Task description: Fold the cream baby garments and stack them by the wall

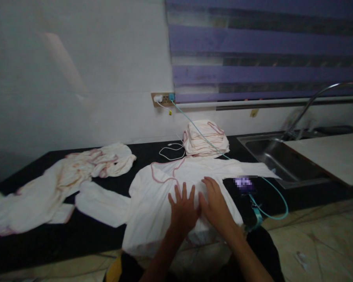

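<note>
On the black surface (41,243), one folded stack of white garments (206,138) is noted by the wall and a crumpled pile (61,184) remains unfolded. The white baby shirt (153,203) lies spread at the front edge, sleeves not yet folded; left hand (184,207) and right hand (216,201) are pressed flat on it, fingers apart, nothing gripped.

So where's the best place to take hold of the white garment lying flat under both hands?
Probably the left sleeve of the white garment: it lies spread out past the body on the black counter, free of both hands. Come from the left with the left hand and pinch its end.
</note>
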Tool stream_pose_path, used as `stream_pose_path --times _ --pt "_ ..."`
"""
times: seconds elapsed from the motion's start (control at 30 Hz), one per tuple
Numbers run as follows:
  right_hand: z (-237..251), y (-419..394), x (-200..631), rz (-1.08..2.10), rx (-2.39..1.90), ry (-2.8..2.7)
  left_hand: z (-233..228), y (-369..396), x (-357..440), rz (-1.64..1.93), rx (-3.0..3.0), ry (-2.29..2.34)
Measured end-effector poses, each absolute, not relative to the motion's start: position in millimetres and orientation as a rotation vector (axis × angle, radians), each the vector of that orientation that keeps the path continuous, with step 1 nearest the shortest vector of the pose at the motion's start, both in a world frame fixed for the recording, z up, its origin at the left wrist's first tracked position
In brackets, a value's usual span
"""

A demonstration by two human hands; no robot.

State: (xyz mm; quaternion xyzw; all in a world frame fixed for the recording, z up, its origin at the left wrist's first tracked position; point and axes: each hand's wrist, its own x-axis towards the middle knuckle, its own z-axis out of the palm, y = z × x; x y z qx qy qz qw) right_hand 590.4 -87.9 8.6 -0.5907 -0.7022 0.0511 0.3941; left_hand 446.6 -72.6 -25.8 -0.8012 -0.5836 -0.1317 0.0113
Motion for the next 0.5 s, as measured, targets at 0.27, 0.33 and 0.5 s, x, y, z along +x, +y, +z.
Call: stream_pose_path --times 0.27,0.33,0.5 --pt "5 9 562 0.212 -1.840 -2.011 -20 -69 365 -0.611 -2.279 -1.881" --pt "-6 10 565 0.171 -1.897 -2.026 -22 -70 333 -0.549 -2.252 -1.910" --pt "-17 8 565 0.135 -1.927 -2.058 -17 -70 274 -0.471 -2.081 -2.005"
